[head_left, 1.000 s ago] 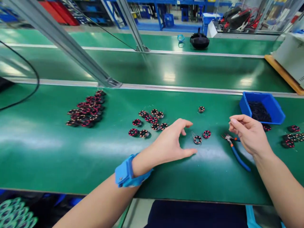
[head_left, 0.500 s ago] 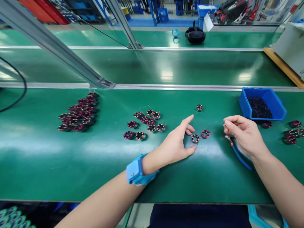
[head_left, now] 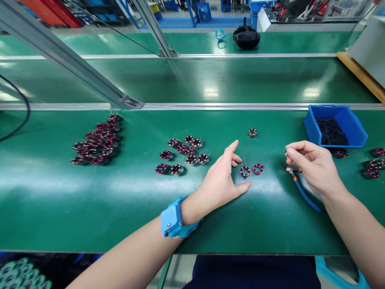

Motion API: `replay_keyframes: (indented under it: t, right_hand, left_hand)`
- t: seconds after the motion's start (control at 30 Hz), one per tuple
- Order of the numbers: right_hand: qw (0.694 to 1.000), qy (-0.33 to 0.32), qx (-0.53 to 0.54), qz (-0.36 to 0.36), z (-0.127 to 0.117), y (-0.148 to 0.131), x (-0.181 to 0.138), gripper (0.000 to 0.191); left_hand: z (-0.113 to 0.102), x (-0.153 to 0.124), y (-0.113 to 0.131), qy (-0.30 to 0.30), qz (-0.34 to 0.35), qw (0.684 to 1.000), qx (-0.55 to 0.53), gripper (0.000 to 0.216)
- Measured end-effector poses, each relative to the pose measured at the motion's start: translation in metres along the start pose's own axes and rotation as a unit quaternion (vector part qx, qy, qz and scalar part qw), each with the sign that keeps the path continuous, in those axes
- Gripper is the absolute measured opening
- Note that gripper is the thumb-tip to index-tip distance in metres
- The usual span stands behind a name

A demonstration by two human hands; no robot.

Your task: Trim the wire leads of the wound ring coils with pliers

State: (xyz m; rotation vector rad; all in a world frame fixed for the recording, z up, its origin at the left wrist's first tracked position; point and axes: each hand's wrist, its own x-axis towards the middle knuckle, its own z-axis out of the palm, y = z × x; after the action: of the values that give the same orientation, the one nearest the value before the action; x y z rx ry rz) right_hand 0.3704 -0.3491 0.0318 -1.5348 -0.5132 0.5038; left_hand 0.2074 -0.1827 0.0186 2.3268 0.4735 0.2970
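My left hand, with a blue wrist strap, rests on the green bench, fingers spread around a small round wound coil without gripping it. A second coil lies just to the right of the first, and a lone coil sits farther back. My right hand hovers above the blue-handled pliers, its thumb and fingers pinched together on something too small to make out.
A cluster of several coils lies left of my left hand, and a bigger pile farther left. A blue bin of black parts stands at the right, with more coils beside it. A slanted metal post rises at the back left.
My left hand has slid forward and opened around the nearer coil, with the index finger now stretched out. My right hand has shifted slightly and stays pinched.
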Motion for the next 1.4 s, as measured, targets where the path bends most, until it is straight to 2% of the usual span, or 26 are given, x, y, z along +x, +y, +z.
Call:
replay_keyframes:
  t: [0.07,0.1,0.23,0.43,0.53,0.6,0.67,0.73,0.83,0.93,1.03,1.17,1.27,1.33,1.4]
  right_hand:
    - [1.000,0.011,-0.011,-0.014,-0.003,0.000,0.002,0.019]
    - [0.999,0.017,-0.015,-0.022,-0.004,0.000,0.003,0.018]
    - [0.997,0.035,-0.022,-0.060,-0.010,-0.001,0.006,0.015]
    - [0.997,0.042,-0.021,-0.068,-0.012,-0.002,0.008,0.013]
    - [0.996,0.049,-0.017,-0.072,-0.013,-0.003,0.009,0.012]
    - [0.995,0.056,-0.015,-0.079,-0.015,-0.005,0.009,0.012]
    - [0.993,0.067,-0.017,-0.094,-0.019,-0.007,0.011,0.012]
    - [0.988,0.090,-0.023,-0.121,-0.023,-0.010,0.013,0.009]
    - [0.981,0.129,-0.022,-0.145,-0.031,-0.013,0.017,0.006]
    - [0.978,0.144,-0.014,-0.153,-0.035,-0.014,0.019,0.005]
    - [0.970,0.157,-0.039,-0.183,-0.033,-0.015,0.019,0.004]
    - [0.960,0.162,-0.077,-0.213,-0.031,-0.018,0.016,0.005]
    - [0.935,0.200,-0.146,-0.256,-0.040,-0.019,0.021,0.009]
    - [0.892,0.252,-0.234,-0.295,-0.052,-0.016,0.030,0.012]
    - [0.835,0.292,-0.343,-0.316,-0.067,-0.011,0.041,0.013]
  left_hand:
    - [-0.006,-0.001,0.001,0.002,-0.019,0.999,0.037,0.109]
    - [-0.008,-0.002,0.002,0.003,-0.022,0.998,0.059,0.105]
    - [-0.009,0.001,0.003,0.006,0.013,0.993,0.115,0.064]
    - [-0.008,0.012,-0.009,-0.026,0.058,0.994,0.090,0.026]
    - [-0.023,0.015,-0.015,-0.023,0.020,0.989,0.144,0.030]
    - [-0.036,0.015,-0.014,0.003,-0.003,0.982,0.187,0.045]
    - [-0.046,0.012,-0.010,0.029,0.023,0.978,0.204,0.067]
    - [-0.052,0.009,-0.004,0.028,0.081,0.977,0.197,0.074]
    - [-0.048,0.007,0.002,-0.032,0.142,0.974,0.175,0.058]
    - [-0.039,0.011,0.000,-0.076,0.154,0.973,0.157,0.028]
    - [-0.036,0.018,-0.006,-0.070,0.135,0.976,0.157,0.015]
    - [-0.043,0.022,-0.017,-0.021,0.100,0.979,0.175,0.017]
    - [-0.042,0.024,-0.021,-0.013,0.099,0.981,0.166,0.019]
    - [-0.040,0.024,-0.021,-0.028,0.107,0.981,0.158,0.019]
    - [-0.039,0.023,-0.020,-0.037,0.125,0.980,0.147,0.028]
